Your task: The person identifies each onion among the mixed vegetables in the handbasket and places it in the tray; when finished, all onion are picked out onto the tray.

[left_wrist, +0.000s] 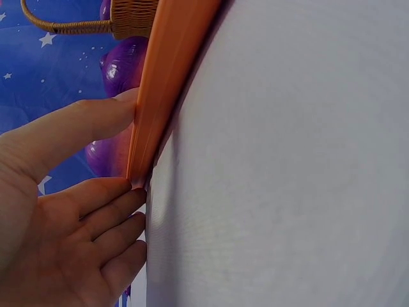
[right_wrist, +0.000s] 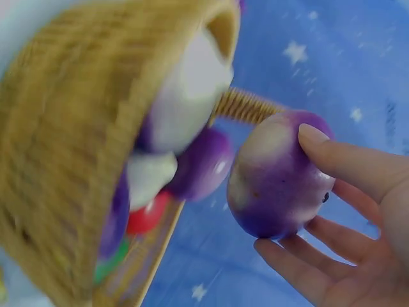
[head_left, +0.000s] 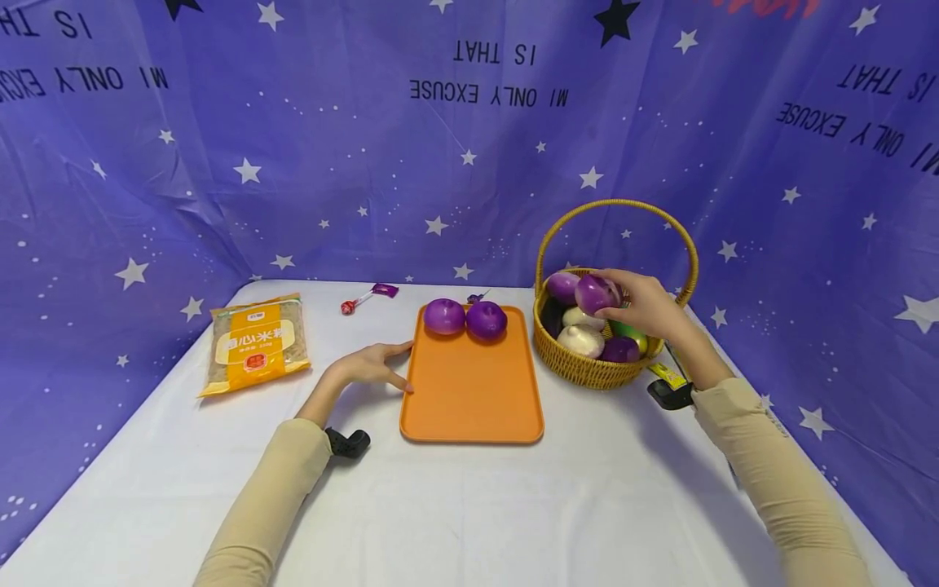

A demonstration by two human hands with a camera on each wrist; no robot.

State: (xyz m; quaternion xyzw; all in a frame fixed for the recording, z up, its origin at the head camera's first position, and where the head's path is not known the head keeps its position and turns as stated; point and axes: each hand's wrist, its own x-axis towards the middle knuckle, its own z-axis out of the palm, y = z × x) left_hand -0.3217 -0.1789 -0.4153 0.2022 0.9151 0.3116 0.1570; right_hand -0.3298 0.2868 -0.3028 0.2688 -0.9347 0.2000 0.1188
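Note:
My right hand [head_left: 645,306] holds a purple onion [head_left: 596,294] over the wicker basket [head_left: 601,372]. In the right wrist view this onion [right_wrist: 278,176] shows pale patches, and the thumb and fingertips grip its sides, clear of the basket's rim. Along the left edge of an orange tray [head_left: 473,383], my left hand [head_left: 364,364] rests with fingers extended. The left wrist view shows its thumb [left_wrist: 83,125] and fingertips touching the tray's rim. Two more purple onions, one lighter [head_left: 444,316] and one darker [head_left: 487,321], sit side by side at the tray's far end.
Inside the basket lie white bulbs [head_left: 582,340], more purple pieces [head_left: 620,350] and something green; its tall handle [head_left: 616,202] arches above. A yellow packet [head_left: 257,346] lies at the left. Behind the tray are a lollipop [head_left: 348,307] and a small purple item [head_left: 475,298].

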